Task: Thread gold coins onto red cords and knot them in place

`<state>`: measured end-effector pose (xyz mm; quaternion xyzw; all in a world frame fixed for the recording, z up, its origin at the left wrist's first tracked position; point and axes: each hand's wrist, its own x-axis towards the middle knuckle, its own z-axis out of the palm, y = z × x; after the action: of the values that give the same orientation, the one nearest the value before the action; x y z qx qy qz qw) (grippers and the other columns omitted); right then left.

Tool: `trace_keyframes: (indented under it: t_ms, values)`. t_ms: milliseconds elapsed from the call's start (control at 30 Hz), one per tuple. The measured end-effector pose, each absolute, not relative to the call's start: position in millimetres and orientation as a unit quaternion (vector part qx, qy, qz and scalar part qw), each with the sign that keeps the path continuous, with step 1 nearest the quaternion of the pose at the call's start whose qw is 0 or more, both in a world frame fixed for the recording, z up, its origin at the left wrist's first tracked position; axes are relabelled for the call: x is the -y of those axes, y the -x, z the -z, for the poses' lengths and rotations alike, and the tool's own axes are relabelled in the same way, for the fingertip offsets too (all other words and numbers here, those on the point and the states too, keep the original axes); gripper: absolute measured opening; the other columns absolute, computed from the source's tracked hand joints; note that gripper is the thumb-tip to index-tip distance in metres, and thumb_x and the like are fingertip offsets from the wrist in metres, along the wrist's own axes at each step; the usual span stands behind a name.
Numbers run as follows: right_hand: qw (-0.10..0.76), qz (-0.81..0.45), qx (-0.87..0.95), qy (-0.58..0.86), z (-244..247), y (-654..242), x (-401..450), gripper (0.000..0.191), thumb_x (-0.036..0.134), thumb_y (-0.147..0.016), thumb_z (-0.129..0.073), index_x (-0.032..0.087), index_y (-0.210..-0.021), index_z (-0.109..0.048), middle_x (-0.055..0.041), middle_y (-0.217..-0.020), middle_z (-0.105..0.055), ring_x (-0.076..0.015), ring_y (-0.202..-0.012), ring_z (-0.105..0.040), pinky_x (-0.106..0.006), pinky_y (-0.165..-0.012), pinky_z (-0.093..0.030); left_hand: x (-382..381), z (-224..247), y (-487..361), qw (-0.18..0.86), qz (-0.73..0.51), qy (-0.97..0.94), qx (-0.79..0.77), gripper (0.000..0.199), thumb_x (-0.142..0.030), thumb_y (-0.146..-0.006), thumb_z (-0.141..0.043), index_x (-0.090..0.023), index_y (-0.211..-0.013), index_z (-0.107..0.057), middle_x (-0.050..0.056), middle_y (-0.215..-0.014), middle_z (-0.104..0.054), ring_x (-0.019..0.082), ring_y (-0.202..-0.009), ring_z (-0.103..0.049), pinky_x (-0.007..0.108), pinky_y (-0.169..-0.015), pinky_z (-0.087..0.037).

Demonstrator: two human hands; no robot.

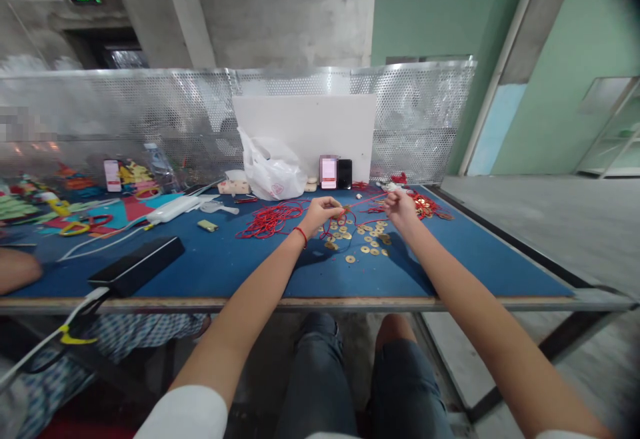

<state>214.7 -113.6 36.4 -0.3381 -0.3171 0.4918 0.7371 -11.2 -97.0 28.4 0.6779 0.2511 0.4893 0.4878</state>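
The person wears a white shirt with short sleeves, a thin red band on the left wrist, and dark blue jeans with a big hole at the right knee.

A person sits at a blue table, pulling a red string tight between the left hand and the right hand. Round gold coins with square holes lie just below the string. A messy pile of red cord lies beside the left hand. A red band circles that wrist.
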Motion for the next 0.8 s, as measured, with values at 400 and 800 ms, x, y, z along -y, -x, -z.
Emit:
trace_keyframes:
  t_ms: [400, 800]
  values:
    - [0.825, -0.326, 0.125, 0.445, -43, -243, 113, 0.012, 0.01, -0.079, -0.038, 0.022, -0.082, -0.037, 0.0003, -0.078, -0.061, -0.0074, -0.062, -0.061, -0.018, -0.054, -0.048, 89, -21, 14, 0.554, -0.419, -0.671, -0.259, 0.027, -0.027, -0.055, -0.078, -0.011, -0.067, -0.06, 0.0, -0.061, -0.063, 0.009, -0.053, -0.059, 0.025, -0.059, -0.049]
    - [0.338, -0.343, 0.777, 0.405, -23, -171, 136, 0.027, 0.044, -0.079, -0.054, 0.016, -0.08, -0.055, 0.0024, -0.053, -0.054, -0.0114, -0.05, -0.05, -0.023, -0.051, -0.038, 94, -20, 8, 0.526, -0.404, -0.687, -0.296, 0.021, -0.025, -0.058, -0.075, -0.011, -0.063, -0.06, -0.002, -0.057, -0.06, 0.009, -0.052, -0.056, 0.024, -0.056, -0.049]
